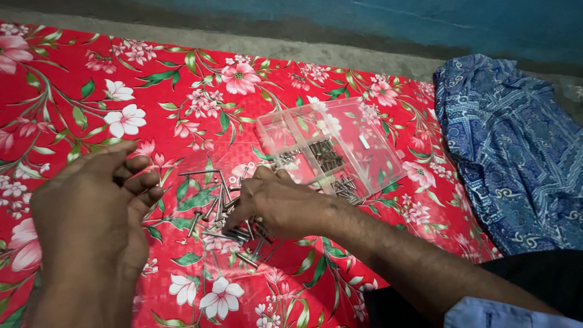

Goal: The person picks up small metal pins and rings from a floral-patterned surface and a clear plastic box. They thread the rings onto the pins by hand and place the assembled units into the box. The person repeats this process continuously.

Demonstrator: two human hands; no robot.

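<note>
Nearest, the left hand (91, 212) hovers above the red floral-printed cloth (79, 79), fingers loosely curled and half open; whether it holds anything cannot be told. Just right of it the right hand (276, 203) lies palm down on the loose pile of small silver metal bolts and screws (221, 215), fingertips closed among them, seemingly pinching a few, though the grip is hidden. Beyond the right hand sits the clear plastic compartment box (331, 146), open, with dark screws in its middle compartments and more at its near right edge. Far right, a crumpled blue patterned fabric (510, 152) lies beside the cloth
</note>
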